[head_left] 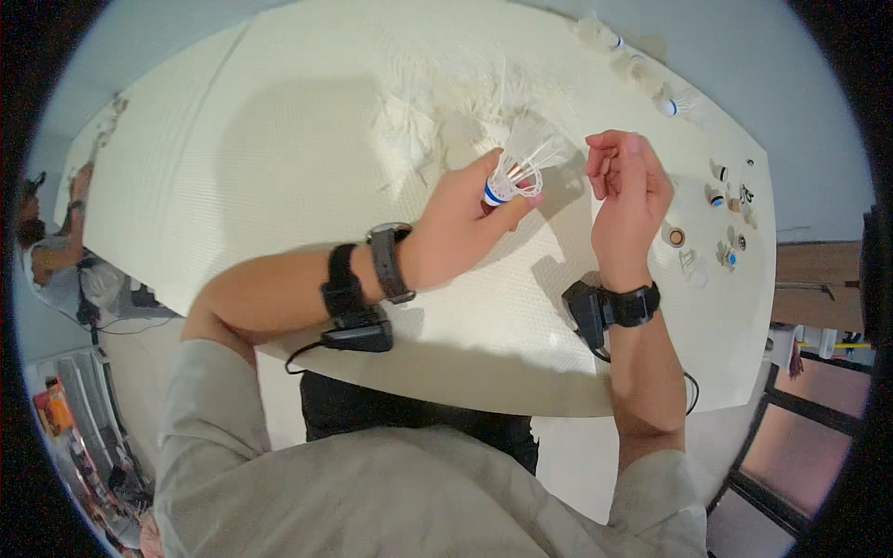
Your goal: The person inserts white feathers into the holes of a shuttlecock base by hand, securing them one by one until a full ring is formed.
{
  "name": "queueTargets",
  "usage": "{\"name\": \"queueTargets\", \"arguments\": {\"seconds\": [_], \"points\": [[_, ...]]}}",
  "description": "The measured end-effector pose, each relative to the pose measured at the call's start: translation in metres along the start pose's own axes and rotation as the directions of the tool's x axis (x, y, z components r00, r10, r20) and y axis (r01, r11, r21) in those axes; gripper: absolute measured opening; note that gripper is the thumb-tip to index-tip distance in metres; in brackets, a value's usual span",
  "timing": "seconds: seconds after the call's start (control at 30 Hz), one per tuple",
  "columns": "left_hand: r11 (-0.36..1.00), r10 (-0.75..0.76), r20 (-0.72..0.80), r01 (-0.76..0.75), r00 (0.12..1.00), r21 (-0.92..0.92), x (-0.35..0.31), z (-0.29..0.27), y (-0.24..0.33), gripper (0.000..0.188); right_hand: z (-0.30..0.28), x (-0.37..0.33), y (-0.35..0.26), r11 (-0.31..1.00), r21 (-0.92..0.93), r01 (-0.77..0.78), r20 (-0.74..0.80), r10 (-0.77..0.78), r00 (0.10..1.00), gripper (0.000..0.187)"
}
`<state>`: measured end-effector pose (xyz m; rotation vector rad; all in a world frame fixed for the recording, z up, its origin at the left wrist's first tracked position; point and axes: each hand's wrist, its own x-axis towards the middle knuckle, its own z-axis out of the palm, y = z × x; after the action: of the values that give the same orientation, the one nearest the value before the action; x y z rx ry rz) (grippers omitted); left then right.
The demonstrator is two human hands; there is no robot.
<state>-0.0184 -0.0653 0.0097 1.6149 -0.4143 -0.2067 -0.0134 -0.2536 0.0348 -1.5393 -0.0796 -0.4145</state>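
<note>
A shuttlecock (514, 175) with a white skirt and a blue band round its base is in my left hand (460, 214), above the middle of the table. My fingers and thumb close round its base, with the skirt pointing away from me. Most of the base is hidden by them. To the right of it, my right hand (630, 191) is raised with its fingers loosely bent, and nothing shows in them. Just beyond the shuttlecock lies a loose heap of white feathers (409, 112).
The white table (307, 186) curves round in front of me. Along its far right edge lie several shuttlecocks (672, 107). Small parts are scattered at the right, among them a brown and white ring (676, 237). Another person (56, 246) sits at the far left.
</note>
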Motion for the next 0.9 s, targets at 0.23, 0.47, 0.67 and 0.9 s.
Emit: {"name": "queueTargets", "arguments": {"seconds": [0.23,0.47,0.67,0.9], "points": [[0.984,-0.011,-0.321,0.067,0.947,0.165,-0.005,-0.015,0.007,0.028,0.007,-0.001,0.03,0.972,-0.225,0.067,0.187,-0.025,0.982,0.027],[0.984,0.056,-0.526,0.041,0.849,0.171,-0.033,-0.095,0.016,0.025,0.007,0.001,0.037,0.914,-0.37,0.165,0.344,-0.031,0.939,0.025],[0.691,0.109,-0.309,0.152,0.945,0.707,-0.03,-0.082,-0.014,0.037,0.004,0.005,0.048,0.906,-0.386,0.174,0.368,-0.022,0.93,0.026],[0.385,0.284,-0.224,0.103,0.932,0.917,-0.022,-0.098,-0.007,0.029,0.008,0.005,0.041,0.867,-0.474,0.154,0.365,0.034,0.931,0.026]]}}
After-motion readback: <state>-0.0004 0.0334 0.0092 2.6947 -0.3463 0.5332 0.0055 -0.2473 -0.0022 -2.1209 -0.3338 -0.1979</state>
